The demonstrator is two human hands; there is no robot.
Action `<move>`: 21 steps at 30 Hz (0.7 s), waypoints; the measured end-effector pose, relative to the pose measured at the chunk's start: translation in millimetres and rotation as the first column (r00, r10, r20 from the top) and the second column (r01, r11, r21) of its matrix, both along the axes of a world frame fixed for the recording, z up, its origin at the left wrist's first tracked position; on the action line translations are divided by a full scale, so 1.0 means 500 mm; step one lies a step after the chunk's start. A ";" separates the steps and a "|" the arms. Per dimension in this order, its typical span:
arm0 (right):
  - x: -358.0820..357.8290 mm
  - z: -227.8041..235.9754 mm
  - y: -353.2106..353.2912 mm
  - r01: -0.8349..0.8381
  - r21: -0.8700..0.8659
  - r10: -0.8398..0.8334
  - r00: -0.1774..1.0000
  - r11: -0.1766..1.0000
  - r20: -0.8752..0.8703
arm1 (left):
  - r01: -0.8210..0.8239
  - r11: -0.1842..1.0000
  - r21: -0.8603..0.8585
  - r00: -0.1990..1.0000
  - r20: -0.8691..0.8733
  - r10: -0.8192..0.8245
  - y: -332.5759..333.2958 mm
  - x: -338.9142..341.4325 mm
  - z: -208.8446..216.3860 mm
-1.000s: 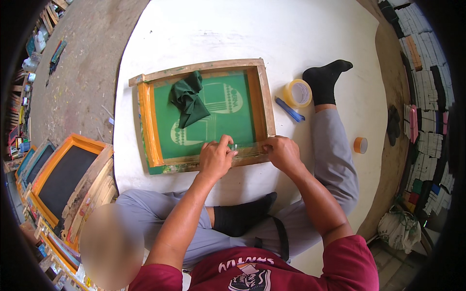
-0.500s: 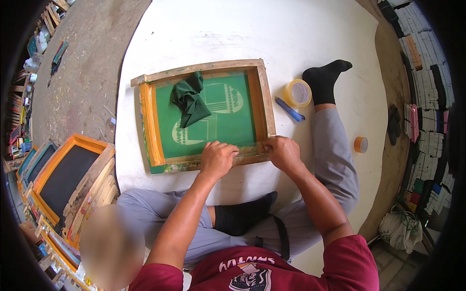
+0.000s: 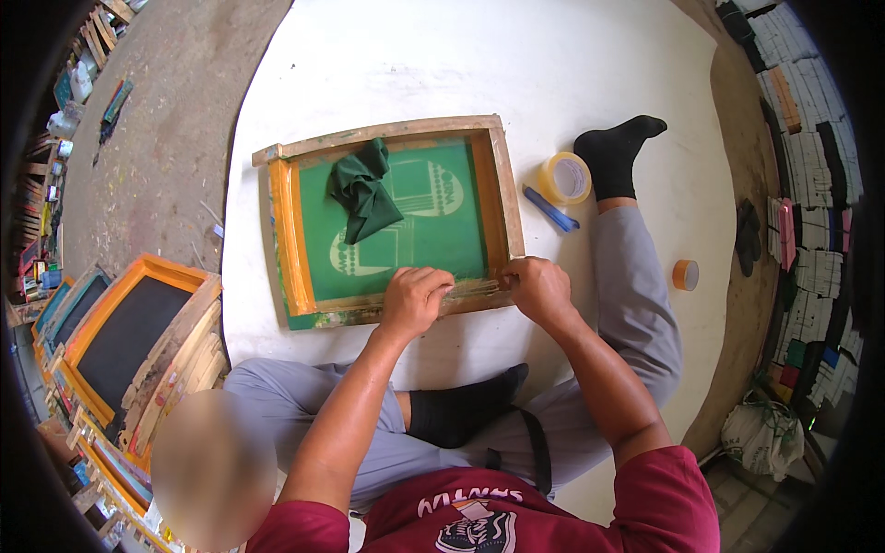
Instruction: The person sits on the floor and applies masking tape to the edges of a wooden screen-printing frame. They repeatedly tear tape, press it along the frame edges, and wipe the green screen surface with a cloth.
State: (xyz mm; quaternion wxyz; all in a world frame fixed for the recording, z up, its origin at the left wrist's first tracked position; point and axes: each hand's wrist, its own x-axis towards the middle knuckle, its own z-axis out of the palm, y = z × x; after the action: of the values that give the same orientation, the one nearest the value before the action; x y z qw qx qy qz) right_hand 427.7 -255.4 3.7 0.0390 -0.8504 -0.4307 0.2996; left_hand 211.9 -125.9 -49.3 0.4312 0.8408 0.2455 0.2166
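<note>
A wooden screen-printing frame (image 3: 499,189) with green mesh (image 3: 447,244) lies on the white sheet in front of me. Pale shoe-sole shapes show in the mesh, and a crumpled dark green cloth (image 3: 362,189) rests over part of them. At the frame's near bar, my left hand (image 3: 415,297) is closed in a pinch. My right hand (image 3: 538,288) pinches at the near right corner. Between the two stretches a strip of clear tape (image 3: 475,287), creased and shiny, along the near bar. The fingertips partly hide its ends.
Right of the frame lie a clear tape roll (image 3: 549,181) and a blue cutter (image 3: 552,209), near my socked foot (image 3: 618,152). A brown tape roll (image 3: 679,275) sits farther right. More screen frames (image 3: 138,323) lean at the left, beside a person's blurred head (image 3: 214,470).
The tape strip between my hands looks more wrinkled and catches more light. The frame's left side and the cloth have shifted slightly to the right. Both hands stay nearly in place.
</note>
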 end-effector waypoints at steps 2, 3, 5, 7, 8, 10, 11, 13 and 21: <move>-0.002 -0.002 0.000 -0.002 0.047 0.000 0.999 0.999 0.046 | 0.019 0.999 0.046 0.998 0.051 -0.022 0.001 -0.004 -0.006; -0.003 -0.005 -0.001 -0.004 0.070 -0.001 0.998 0.998 0.068 | 0.026 0.997 0.067 0.997 0.069 -0.030 0.002 -0.005 -0.007; 0.000 -0.007 0.001 0.000 0.066 -0.005 0.998 0.998 0.064 | 0.023 0.995 0.093 0.995 0.096 -0.032 -0.001 -0.007 -0.009; 0.002 -0.012 0.002 0.009 0.059 -0.012 0.998 0.998 0.059 | 0.008 0.995 0.103 0.993 0.114 -0.020 -0.005 -0.009 -0.009; 0.003 -0.016 0.002 0.015 0.054 -0.019 0.998 0.998 0.057 | 0.002 0.995 0.104 0.993 0.121 -0.015 -0.006 -0.008 -0.010; 0.004 -0.013 0.007 0.030 0.020 -0.030 0.999 0.999 0.039 | -0.011 0.994 0.104 0.991 0.133 -0.003 -0.008 -0.008 -0.009; 0.005 -0.008 0.010 0.038 -0.009 -0.037 0.999 0.999 0.024 | -0.029 0.997 0.075 0.989 0.146 0.018 -0.011 -0.007 -0.009; 0.005 -0.001 0.015 0.045 -0.036 -0.045 0.999 0.998 0.007 | -0.066 0.998 0.013 0.984 0.169 0.063 -0.017 -0.005 -0.011; 0.009 0.002 0.023 0.059 -0.060 -0.060 0.998 0.996 -0.012 | 0.005 0.999 -0.034 0.993 0.119 -0.001 -0.012 -0.009 -0.018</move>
State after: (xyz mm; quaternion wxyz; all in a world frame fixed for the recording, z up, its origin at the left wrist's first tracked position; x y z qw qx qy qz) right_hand 432.2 -244.0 4.8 0.0254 -0.8616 -0.3957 0.3168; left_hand 207.6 -132.1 -58.3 0.4598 0.8192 0.2219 0.2612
